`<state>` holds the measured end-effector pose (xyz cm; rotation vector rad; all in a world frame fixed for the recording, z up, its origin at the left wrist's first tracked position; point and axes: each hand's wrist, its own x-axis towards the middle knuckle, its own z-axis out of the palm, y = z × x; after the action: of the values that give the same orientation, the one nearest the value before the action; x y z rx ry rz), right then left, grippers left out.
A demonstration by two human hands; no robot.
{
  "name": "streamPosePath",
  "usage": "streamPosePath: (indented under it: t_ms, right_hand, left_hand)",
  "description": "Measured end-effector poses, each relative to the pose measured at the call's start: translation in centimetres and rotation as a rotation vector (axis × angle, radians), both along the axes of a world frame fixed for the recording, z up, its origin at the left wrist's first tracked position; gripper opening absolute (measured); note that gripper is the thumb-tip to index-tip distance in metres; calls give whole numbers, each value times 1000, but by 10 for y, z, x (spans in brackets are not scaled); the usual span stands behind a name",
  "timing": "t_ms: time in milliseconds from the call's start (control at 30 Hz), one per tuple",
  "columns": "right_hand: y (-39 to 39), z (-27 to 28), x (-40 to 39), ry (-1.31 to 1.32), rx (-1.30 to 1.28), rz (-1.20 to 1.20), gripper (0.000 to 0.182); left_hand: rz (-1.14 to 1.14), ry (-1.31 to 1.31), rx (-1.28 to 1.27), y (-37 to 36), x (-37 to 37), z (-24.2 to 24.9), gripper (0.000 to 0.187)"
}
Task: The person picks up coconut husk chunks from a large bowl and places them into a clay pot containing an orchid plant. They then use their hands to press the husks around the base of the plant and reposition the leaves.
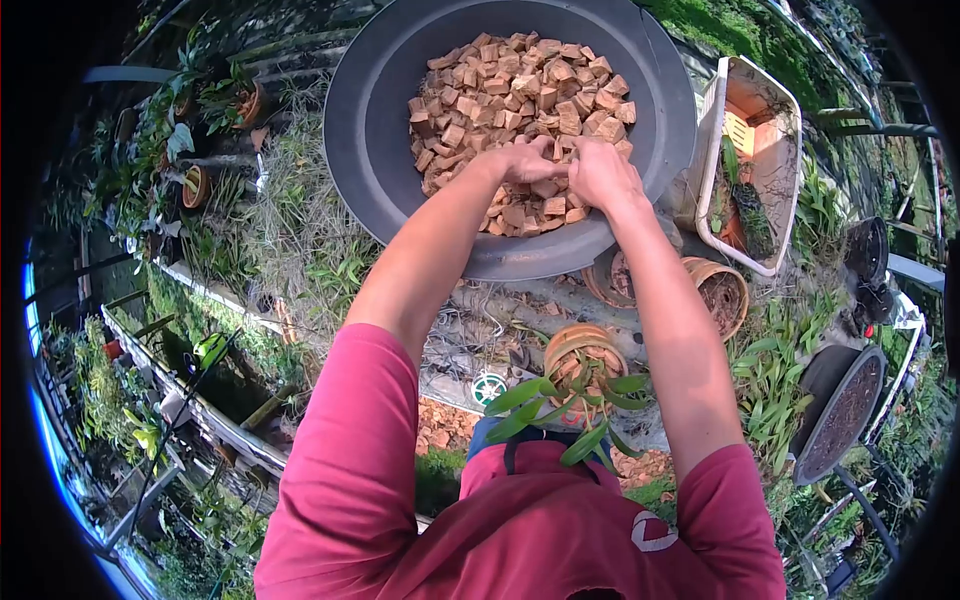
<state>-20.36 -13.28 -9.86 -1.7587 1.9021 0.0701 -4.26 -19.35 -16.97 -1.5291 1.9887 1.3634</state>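
Nearest the person, a leafy plant (570, 405) stands in a clay pot (583, 352). Beyond it, the left hand (528, 160) and right hand (603, 175), touching, press curled fingers into the brown chunks (520, 95) heaped in the grey basin (365, 120). Both seem closed on pieces, though the grip is hidden; a white tray (775, 105) sits beside the basin's right rim.

Both hands' fingertips are buried among the chunks (520, 95).

chips (520, 95): orange-brown | basin (370, 110): dark grey | tray (785, 100): cream-white | pot (585, 350): terracotta | sleeves (345, 450): red
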Motion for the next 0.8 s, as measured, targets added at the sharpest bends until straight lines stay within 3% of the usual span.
streamPosePath:
  t_ms: [100, 200, 267, 300, 333, 400, 467, 500, 533, 600, 633, 667, 733, 800]
  right_hand:
    - [1, 13, 3, -14, 29, 3, 35]
    - [2, 13, 2, -8, 37, 35, 45]
    - [2, 7, 1, -21, 30, 32, 46]
    - [0, 4, 0, -25, 19, 31, 46]
    - [0, 3, 0, -29, -4, 29, 45]
    - [0, 2, 0, -36, -56, 27, 42]
    - [2, 2, 0, -86, -197, 11, 38]
    - [3, 5, 0, -110, -273, 5, 36]
    - [6, 9, 1, -204, -403, 4, 34]
    - [12, 20, 0, -386, -668, 8, 31]
    - [20, 33, -1, -461, -810, 38, 27]
    - [35, 46, -4, -536, -860, 7, 26]
    - [81, 80, -13, -687, -965, -51, 24]
    - [139, 93, -36, -708, -883, -144, 22]
  left_hand:
    - [-19, -30, -223, 6, -1, -18, 80]
    - [6, -115, -250, 7, -13, -31, 80]
    - [9, 19, -285, 2, -4, -36, 69]
    - [141, 102, -163, 1, -2, -34, 62]
    - [251, 109, -27, 3, 0, -18, 68]
    - [318, 117, -22, 6, 3, -8, 58]
    - [111, -70, -206, -5, 10, -10, 46]
    - [136, -65, -188, -3, 11, 13, 37]
    - [147, -87, -300, -6, 18, 8, 40]
    - [298, 37, -204, -18, 38, 2, 36]
    - [435, 204, -112, -7, 41, 23, 32]
    - [567, 370, -15, 4, 45, 46, 28]
    - [626, 412, 60, 15, 55, 71, 26]
    - [696, 500, 84, 33, 63, 100, 26]
